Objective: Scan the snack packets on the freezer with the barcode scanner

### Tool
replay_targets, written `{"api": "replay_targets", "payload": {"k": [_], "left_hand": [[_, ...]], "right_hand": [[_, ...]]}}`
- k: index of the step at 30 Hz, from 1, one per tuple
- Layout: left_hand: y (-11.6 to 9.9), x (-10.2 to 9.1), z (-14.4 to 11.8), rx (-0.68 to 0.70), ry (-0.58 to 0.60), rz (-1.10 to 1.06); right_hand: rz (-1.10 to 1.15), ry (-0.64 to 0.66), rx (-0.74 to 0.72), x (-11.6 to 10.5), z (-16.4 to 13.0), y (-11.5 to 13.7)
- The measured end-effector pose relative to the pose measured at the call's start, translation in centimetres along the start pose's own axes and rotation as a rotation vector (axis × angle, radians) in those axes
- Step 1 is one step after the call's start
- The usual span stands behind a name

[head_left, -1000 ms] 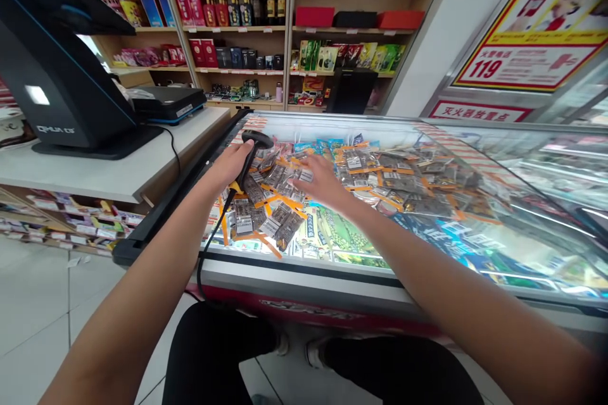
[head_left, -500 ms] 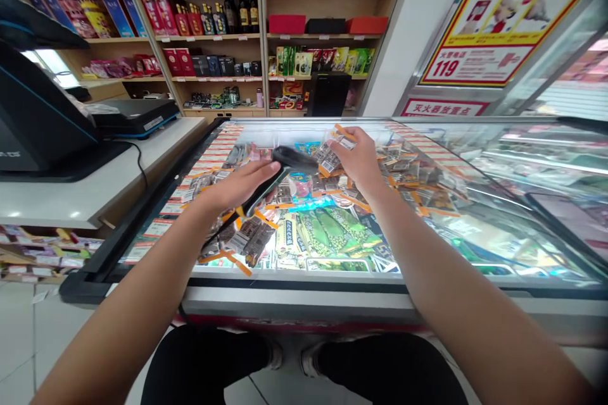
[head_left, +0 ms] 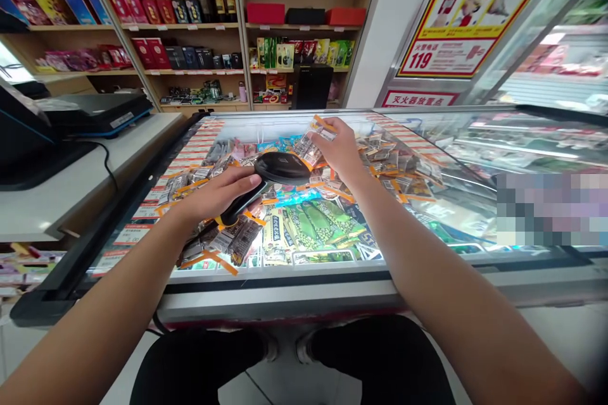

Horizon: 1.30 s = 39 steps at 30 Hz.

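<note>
My left hand (head_left: 216, 196) grips the handle of a black barcode scanner (head_left: 280, 168) with a yellow band, its head pointing right toward my other hand. My right hand (head_left: 338, 150) holds up a small clear snack packet with an orange strip (head_left: 311, 142) just beyond the scanner head. Both hands hover over the glass lid of a chest freezer (head_left: 285, 285), which is strewn with several similar orange-strip packets (head_left: 394, 161).
A white counter (head_left: 95, 171) with a black terminal (head_left: 23, 145) and a flat scale (head_left: 95, 112) stands at the left. Wooden shelves of boxes and bottles (head_left: 190, 19) line the back wall. A red and yellow poster (head_left: 456, 12) hangs at the right. My black-clad knees (head_left: 285, 361) are below.
My right hand picked a packet off the lid and raised it. My left hand swung the scanner from upright to pointing right at the packet. The view shifted left.
</note>
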<state>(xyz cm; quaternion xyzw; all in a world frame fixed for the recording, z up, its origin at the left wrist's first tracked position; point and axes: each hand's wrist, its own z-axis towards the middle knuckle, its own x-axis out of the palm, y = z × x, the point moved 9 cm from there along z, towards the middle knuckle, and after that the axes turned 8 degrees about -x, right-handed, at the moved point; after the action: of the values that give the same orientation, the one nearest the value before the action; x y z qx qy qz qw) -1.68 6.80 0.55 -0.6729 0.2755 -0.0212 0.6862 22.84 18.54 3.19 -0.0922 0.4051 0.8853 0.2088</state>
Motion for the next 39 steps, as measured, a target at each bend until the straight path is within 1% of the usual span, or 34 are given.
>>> {"api": "replay_targets", "payload": {"k": [2,5,7,10,12,17,20,22,24,26,28,30,31,32,33,34,35,36,38,39], "left_hand": [[-0.2,0.5,0.1,0.023,0.045,0.001],[-0.4,0.6,0.0,0.025,0.056,-0.007],[-0.4,0.4,0.0,0.013,0.025,-0.006],[-0.5,-0.6,-0.1,0.011,-0.071,0.023],[-0.4,-0.9,-0.1,0.02,-0.098,0.044],[-0.3,-0.8,0.1,0.038,-0.077,0.087],[-0.5,-0.5,0.1,0.04,-0.043,0.06],[-0.8,-0.3,0.0,0.058,0.007,0.014],[-1.2,-0.5,0.0,0.093,0.028,-0.042],[-1.7,-1.4,0.0,0.141,0.001,-0.105],[-2.1,-2.4,-0.1,0.18,-0.044,-0.188],[-2.4,-3.3,-0.1,0.211,-0.095,-0.278],[-2.6,-3.8,-0.2,0.224,-0.126,-0.316],[-2.7,-4.1,-0.2,0.237,-0.16,-0.346],[-2.8,-4.4,-0.2,0.248,-0.191,-0.365],[-2.9,-4.6,-0.2,0.257,-0.216,-0.378],[-2.9,-4.8,-0.1,0.262,-0.234,-0.388],[-2.9,-4.8,-0.1,0.262,-0.243,-0.397],[-2.8,-4.6,0.0,0.25,-0.248,-0.405],[-2.8,-4.4,0.1,0.241,-0.25,-0.399]], "right_hand": [[0.008,-0.004,0.001,0.0,0.0,0.2],[0.021,-0.009,0.004,-0.1,0.0,0.5],[0.016,-0.005,-0.005,-0.2,0.0,0.8],[0.005,-0.002,-0.012,-0.3,0.1,1.0],[0.001,-0.005,-0.013,-0.4,0.1,1.0],[-0.008,-0.017,-0.031,-0.3,0.3,0.9],[-0.02,-0.012,-0.063,-0.4,0.6,1.0],[-0.064,-0.031,-0.047,-1.4,1.0,0.5],[-0.164,-0.058,0.021,-3.3,1.4,-0.7],[-0.316,-0.064,0.123,-5.5,1.7,-2.3],[-0.494,-0.04,0.247,-7.5,1.6,-3.8],[-0.67,-0.018,0.362,-8.6,1.2,-4.6],[-0.743,-0.02,0.375,-8.7,0.9,-4.4],[-0.796,-0.029,0.347,-8.4,0.8,-3.6],[-0.81,-0.032,0.281,-7.4,0.6,-2.4],[-0.777,-0.014,0.19,-5.9,0.3,-1.0],[-0.701,0.027,0.097,-4.0,-0.2,0.4],[-0.568,0.129,0.015,-1.3,-0.9,1.7],[-0.276,0.406,-0.044,4.3,-3.4,3.5],[-0.193,0.519,-0.076,6.6,-4.8,4.4]]}}
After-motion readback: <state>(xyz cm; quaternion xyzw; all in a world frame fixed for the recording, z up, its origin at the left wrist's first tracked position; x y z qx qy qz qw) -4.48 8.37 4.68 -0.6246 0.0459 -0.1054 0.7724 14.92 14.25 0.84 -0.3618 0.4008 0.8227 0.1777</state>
